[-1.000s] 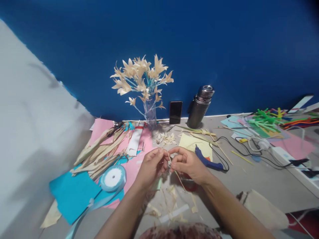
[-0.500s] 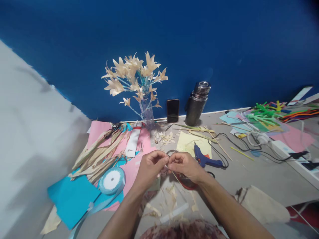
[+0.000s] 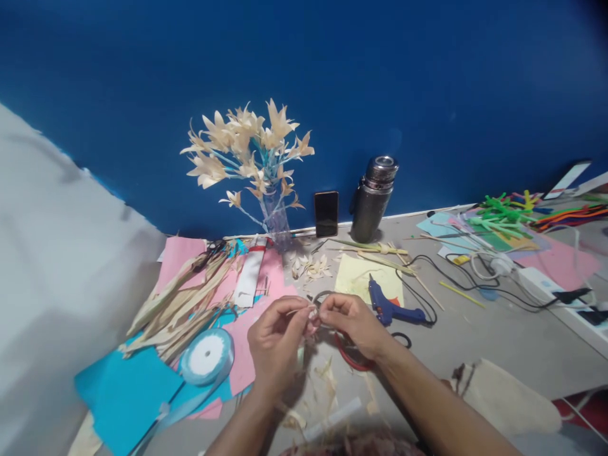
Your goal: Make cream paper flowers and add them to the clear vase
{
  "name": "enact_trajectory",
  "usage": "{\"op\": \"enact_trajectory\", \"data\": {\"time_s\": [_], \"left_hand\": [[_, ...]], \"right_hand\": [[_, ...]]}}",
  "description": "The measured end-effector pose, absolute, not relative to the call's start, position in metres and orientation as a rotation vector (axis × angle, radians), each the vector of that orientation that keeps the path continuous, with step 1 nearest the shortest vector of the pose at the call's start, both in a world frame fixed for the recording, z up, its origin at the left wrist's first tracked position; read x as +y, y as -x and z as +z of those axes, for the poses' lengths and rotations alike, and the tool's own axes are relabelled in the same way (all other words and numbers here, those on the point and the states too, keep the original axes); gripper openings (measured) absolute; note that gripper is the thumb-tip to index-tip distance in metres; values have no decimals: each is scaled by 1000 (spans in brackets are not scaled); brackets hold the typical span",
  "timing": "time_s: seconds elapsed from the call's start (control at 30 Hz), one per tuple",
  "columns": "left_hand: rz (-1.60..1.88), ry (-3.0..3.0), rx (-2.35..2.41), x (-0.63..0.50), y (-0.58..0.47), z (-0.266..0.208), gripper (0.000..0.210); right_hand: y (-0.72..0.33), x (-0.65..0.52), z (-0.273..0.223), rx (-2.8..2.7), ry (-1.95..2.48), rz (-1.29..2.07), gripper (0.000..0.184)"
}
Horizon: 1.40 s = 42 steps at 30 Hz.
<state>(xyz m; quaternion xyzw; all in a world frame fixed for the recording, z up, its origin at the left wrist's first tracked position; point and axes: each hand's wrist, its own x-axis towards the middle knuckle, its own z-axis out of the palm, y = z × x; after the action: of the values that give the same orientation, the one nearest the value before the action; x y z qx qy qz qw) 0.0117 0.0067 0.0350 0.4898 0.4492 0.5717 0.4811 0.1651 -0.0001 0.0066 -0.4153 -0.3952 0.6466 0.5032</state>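
My left hand [image 3: 278, 339] and my right hand [image 3: 354, 323] meet above the middle of the table, fingertips pinched close together. Between them is a thin pale strip [image 3: 312, 310], small and partly hidden by the fingers, so its exact shape is unclear. Under my right hand lie red-handled scissors [image 3: 349, 358], mostly covered. Just right of that hand, a blue glue gun [image 3: 392, 305] rests partly on a yellow paper sheet [image 3: 351, 273]. Pale dried scraps [image 3: 327, 383] lie below my hands, and a small pile of pale petals [image 3: 311, 267] sits beyond them.
Pale flowers stand in a clear vase [image 3: 277, 221] near the wall, beside a phone [image 3: 326, 214] and a flask [image 3: 373, 199]. Ribbon [image 3: 208, 359], dried husks [image 3: 175, 304] and coloured paper lie left. Cables, a power strip [image 3: 560, 304] and green pipe cleaners [image 3: 506, 212] are right.
My hands have drawn slightly apart, the left one moving left and turning. The strip's end that hung below the fingers no longer shows there. The view has shifted slightly.
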Motion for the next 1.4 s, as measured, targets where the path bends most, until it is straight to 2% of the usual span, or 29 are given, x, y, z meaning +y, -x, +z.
{"op": "enact_trajectory", "data": {"time_s": [0.17, 0.4, 0.57, 0.7, 0.8, 0.93, 1.4], "left_hand": [[1361, -1299, 949, 5, -19, 27, 13], [1317, -1452, 937, 12, -20, 12, 19], [1254, -1511, 969, 13, -22, 11, 14], [1151, -1129, 1001, 17, -25, 10, 3], [1040, -742, 904, 21, -27, 6, 15], [1000, -585, 870, 23, -27, 2, 25], [987, -980, 989, 19, -22, 8, 18]], "right_hand": [[-160, 2, -2, -731, 956, 1620, 33], [-171, 3, 1, -738, 922, 1600, 24], [-172, 2, 0, -831, 1062, 1502, 29], [-171, 3, -2, -902, 1095, 1432, 28], [-170, 3, 0, -1024, 1172, 1299, 21], [-168, 1, 3, -1153, 1189, 1197, 10], [-165, 1, -1, -1154, 1297, 1071, 14]]}}
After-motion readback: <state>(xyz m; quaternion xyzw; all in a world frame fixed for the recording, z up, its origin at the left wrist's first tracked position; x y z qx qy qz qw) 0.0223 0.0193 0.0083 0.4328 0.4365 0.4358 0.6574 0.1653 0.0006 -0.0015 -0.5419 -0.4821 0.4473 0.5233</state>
